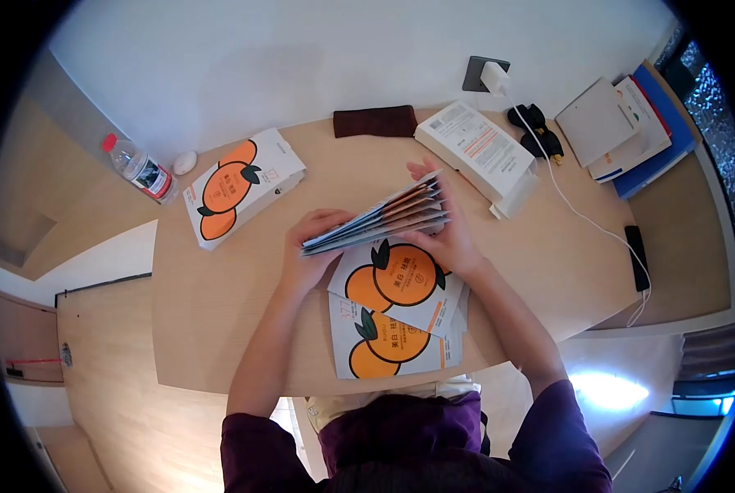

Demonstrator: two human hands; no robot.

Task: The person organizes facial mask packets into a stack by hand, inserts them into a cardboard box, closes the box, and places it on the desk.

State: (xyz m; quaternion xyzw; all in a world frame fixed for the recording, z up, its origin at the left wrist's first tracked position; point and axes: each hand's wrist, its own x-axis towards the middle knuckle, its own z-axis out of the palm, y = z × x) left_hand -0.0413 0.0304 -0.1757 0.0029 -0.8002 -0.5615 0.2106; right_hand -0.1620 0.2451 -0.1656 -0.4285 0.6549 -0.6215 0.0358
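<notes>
One stack of flat packets (380,222) was up over the desk (548,263) in the head view, grasped at its two ends by both hands. The left hand (303,230) was closed around one end, and the right hand (459,238) held the other, its thumb on the near side and its fingers behind, where the edges fanned apart. On the person's side of the stack, at least two loose packets (404,275) overlapped on the desk, printed with oranges and leaves; whether they touched the stack I could not tell.

Left of the stack and a little beyond it lay a box with orange fruit print (225,189). Farther left of the stack were a small round white object (185,163) and a red-capped bottle (143,172). Straight beyond the stack lay a dark brown pouch (374,122). Beyond the stack and to its right was a white box (482,152), its end flap folded out. Well to the right of the stack, a white cable (577,209) ran across the desk, past some leaning folders (653,135), toward a slim black object (635,258).
</notes>
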